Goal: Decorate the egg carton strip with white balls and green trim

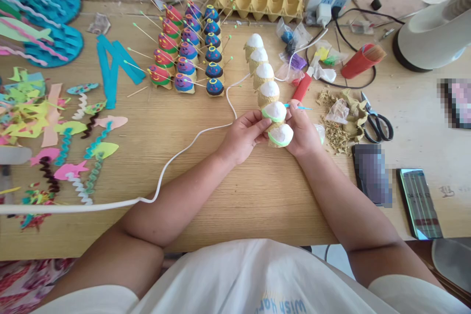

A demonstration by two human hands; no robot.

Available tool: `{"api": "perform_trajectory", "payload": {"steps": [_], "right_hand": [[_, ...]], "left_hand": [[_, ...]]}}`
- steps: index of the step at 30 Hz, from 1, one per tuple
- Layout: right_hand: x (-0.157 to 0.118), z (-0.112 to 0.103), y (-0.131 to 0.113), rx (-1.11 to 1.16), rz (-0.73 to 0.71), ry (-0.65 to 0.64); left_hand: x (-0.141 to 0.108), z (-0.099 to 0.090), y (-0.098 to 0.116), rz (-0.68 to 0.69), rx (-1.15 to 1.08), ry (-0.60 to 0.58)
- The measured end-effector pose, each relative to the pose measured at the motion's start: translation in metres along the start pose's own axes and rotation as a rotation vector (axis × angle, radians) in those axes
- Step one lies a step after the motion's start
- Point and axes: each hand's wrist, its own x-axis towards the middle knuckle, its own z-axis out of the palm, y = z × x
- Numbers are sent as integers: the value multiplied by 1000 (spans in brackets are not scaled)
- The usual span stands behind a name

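A strip of egg-carton cups (263, 83) stretches away from me, each cup capped with white clay-like material. The two nearest cups also carry a light green band (273, 117) around the cap. My left hand (241, 138) grips the strip's near end from the left, thumb against the green band of the second cup. On the other side, my right hand (303, 133) is closed around a thin blue stick-like tool (304, 108) beside that same cup. Some of its fingers are hidden behind the nearest cup, so I cannot tell whether they touch the strip.
Rows of painted carton figures (184, 64) with pins stand ahead left. Paper fish (71, 170) and scraps lie left. A white cable (191, 143) crosses the table. Rightward are a red-handled knife (302, 87), scissors (376, 125), carton crumbs (340, 137) and phones (419, 203).
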Motion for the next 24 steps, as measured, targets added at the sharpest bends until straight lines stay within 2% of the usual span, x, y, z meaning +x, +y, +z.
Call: {"api": "perform_trajectory", "payload": {"steps": [10, 20, 24], "right_hand": [[3, -8, 2, -22, 28, -2], [-2, 1, -1, -62, 24, 7], [-2, 2, -1, -72, 15, 13]], "left_hand": [[1, 0, 4, -38, -43, -9], [-1, 1, 2, -3, 69, 83], [-1, 1, 1, 6, 57, 72]]}}
